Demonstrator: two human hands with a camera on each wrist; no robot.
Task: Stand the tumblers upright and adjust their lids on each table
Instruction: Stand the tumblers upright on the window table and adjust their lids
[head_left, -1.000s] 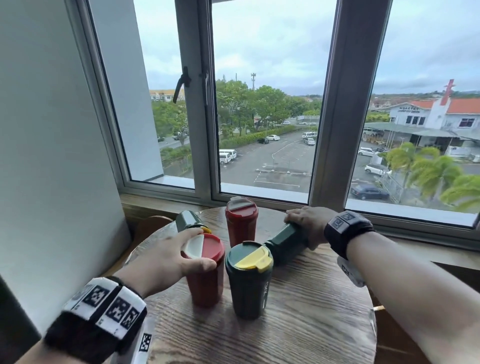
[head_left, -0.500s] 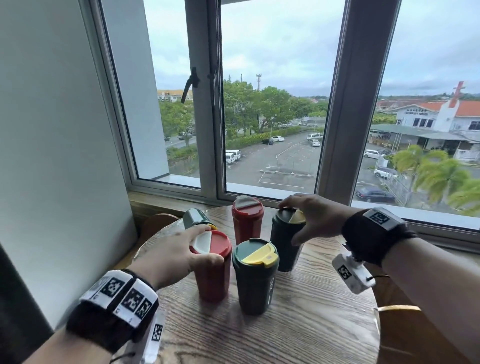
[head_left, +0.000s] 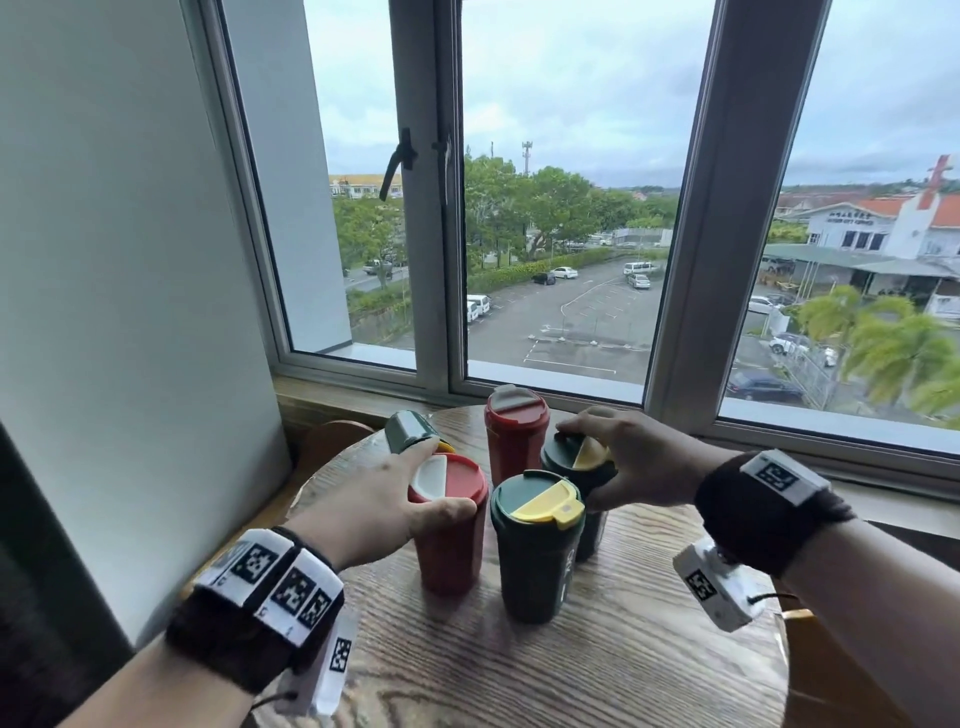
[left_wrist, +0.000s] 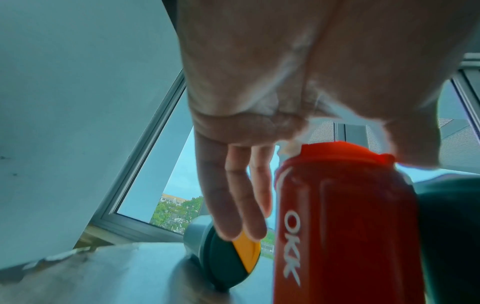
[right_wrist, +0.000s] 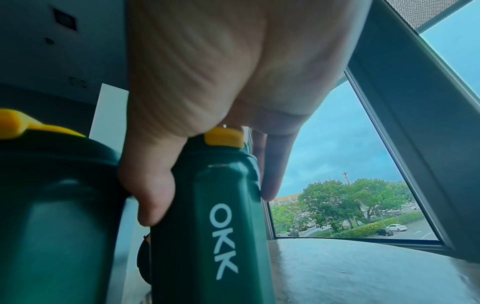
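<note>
On the round wooden worktop (head_left: 597, 670), the near red plastic tumbler (head_left: 451, 545) is held at its lid by the left hand (head_left: 363, 499), thumb and forefinger spread. The upright dark green tumbler (head_left: 582, 467) is gripped by the curled fingers (head_left: 587, 427) of the right hand (head_left: 639, 457).

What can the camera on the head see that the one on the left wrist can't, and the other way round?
Only the head view shows the far red tumbler by the window, the right hand gripping a green tumbler by its lid, and the whole round table.

Only the left wrist view shows the white lettering down the near red tumbler's side.

Both show the left hand on the near red tumbler and the green tumbler lying on its side.
</note>
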